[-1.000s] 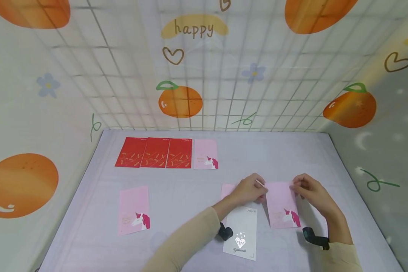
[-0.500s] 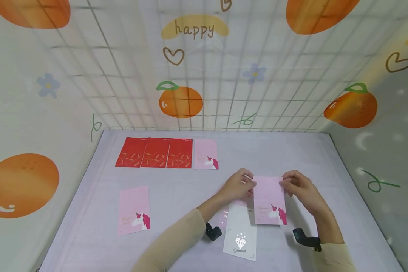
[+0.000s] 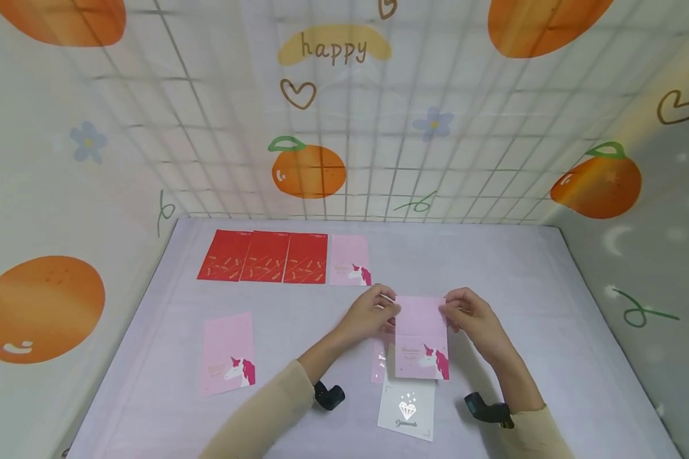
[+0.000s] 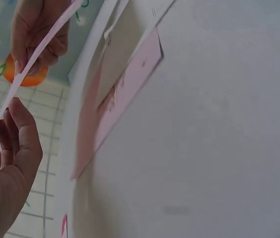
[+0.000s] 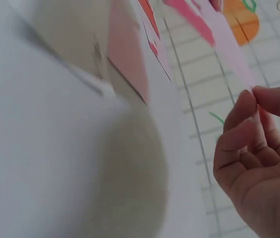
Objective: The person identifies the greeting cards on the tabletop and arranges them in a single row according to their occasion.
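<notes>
Between both hands hangs a pink card with a white unicorn (image 3: 422, 347), a crease running across its middle. My left hand (image 3: 370, 313) pinches its upper left corner between thumb and fingers. At the upper right corner my right hand (image 3: 478, 322) pinches it the same way. From the left wrist the card (image 4: 43, 47) shows edge-on, raised above the table. Below it lies a white card with a silver diamond (image 3: 406, 417), its upper part hidden. Another pink sheet (image 3: 377, 368) pokes out at the left from beneath the white card.
Three red cards (image 3: 261, 258) and a pink unicorn card (image 3: 350, 260) lie in a row at the table's back left. One more pink unicorn card (image 3: 228, 354) lies at the left. Patterned cloth walls (image 3: 465, 127) enclose the white table (image 3: 149, 408).
Both hands have carried the pink unicorn card leftward, from right of the diamond card to over its upper part. The crease across the carried card now shows clearly.
</notes>
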`<state>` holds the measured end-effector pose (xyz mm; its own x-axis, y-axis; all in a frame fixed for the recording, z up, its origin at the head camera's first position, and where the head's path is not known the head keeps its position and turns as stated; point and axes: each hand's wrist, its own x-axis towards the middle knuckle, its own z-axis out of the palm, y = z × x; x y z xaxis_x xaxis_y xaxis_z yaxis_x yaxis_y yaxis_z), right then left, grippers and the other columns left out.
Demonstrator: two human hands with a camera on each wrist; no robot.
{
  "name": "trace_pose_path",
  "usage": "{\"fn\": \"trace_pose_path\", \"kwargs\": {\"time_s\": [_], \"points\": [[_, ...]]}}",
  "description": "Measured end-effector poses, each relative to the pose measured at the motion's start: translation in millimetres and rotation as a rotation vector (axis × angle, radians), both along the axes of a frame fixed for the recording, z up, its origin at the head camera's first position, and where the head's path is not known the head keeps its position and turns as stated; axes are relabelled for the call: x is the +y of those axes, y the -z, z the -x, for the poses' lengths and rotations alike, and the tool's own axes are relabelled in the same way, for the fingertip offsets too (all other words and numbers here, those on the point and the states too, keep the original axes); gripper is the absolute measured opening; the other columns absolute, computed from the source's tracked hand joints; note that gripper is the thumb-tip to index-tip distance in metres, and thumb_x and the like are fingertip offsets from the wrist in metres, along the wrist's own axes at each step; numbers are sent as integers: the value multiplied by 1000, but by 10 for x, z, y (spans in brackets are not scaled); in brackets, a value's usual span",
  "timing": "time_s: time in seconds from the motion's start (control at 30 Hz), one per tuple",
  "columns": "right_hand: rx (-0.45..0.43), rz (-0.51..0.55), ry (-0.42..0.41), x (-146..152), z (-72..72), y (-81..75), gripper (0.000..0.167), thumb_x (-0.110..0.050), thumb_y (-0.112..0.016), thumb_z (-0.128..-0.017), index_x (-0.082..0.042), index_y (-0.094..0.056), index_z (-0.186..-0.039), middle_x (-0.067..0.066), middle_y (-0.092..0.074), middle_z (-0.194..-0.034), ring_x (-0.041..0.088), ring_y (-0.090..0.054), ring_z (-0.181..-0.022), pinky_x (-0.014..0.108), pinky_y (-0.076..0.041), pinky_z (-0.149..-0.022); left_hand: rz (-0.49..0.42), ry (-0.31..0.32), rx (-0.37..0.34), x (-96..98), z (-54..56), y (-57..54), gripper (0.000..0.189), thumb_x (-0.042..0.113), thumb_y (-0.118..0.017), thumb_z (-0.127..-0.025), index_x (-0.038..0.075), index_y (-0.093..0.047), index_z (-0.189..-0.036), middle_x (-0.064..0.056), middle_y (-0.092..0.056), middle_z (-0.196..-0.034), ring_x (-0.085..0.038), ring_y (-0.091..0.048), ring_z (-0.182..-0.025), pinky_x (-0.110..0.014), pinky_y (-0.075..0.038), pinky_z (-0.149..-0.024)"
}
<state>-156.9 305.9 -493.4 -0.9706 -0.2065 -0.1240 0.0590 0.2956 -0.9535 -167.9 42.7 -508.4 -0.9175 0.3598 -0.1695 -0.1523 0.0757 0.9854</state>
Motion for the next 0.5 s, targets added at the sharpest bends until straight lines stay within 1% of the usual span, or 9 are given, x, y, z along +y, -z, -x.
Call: {"fn": "trace_pose_path", "kwargs": {"time_s": [0.13,0.37,0.5], "points": [[-17,54,13,-159,11,45,26,-21,-67,-98,-4,-56,-114,17,-61,-93,25,-55,-76,28,-51,-66,13,-11,9,-158,-21,11,25,19,-66,-97,10,-55,-117,-7,-66,-98,-23,-69,-77,-34,-60,-71],[-12,106,-32,-416,29,75,26,-19,-66,-98,-2,-55,-114,17,-62,-92,24,-55,-75,28,-51,-66,21,-48,-11,-426,-64,18,25,20,-65,-98,11,-54,-118,-8,-66,-101,-25,-69,-81,-35,-60,-74],[-35,137,-49,-537,38,73,26,-18,-66,-98,-1,-55,-114,19,-61,-93,25,-55,-77,28,-51,-67,35,-67,-16,-544,-95,6,25,20,-65,-98,11,-54,-118,-9,-66,-102,-25,-70,-82,-36,-60,-75]]}}
